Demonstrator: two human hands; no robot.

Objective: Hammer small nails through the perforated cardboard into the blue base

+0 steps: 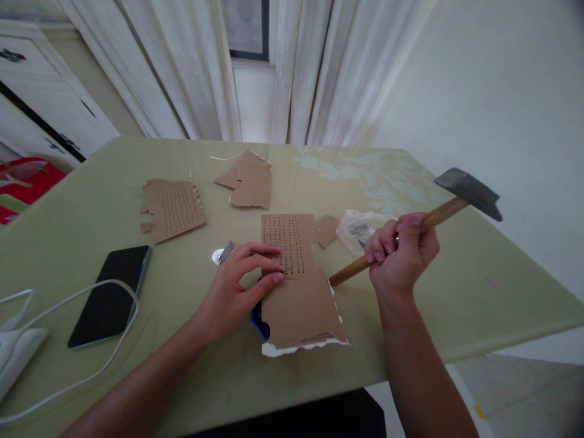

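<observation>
My left hand [246, 280] rests on a torn brown cardboard sheet [301, 304], in front of me on the table. Its thumb and fingertips pinch a thin nail [288, 268] beside rows of punched holes. My right hand [404, 249] is closed around the wooden handle of a hammer [468, 190], whose dark metal head is raised to the right. The handle's lower end is close to the cardboard's right edge. Part of a blue object [260, 321] shows under the sheet's left side; the rest is hidden. Several nails [226, 252] lie by a small white round piece left of the sheet.
A clear plastic bag [358, 228] with dark contents lies near my right hand. One punched cardboard piece [176, 210] and another torn piece [253, 182] lie farther back. At left are a phone [112, 295], a white cable [123, 340] and a white power strip [18, 356].
</observation>
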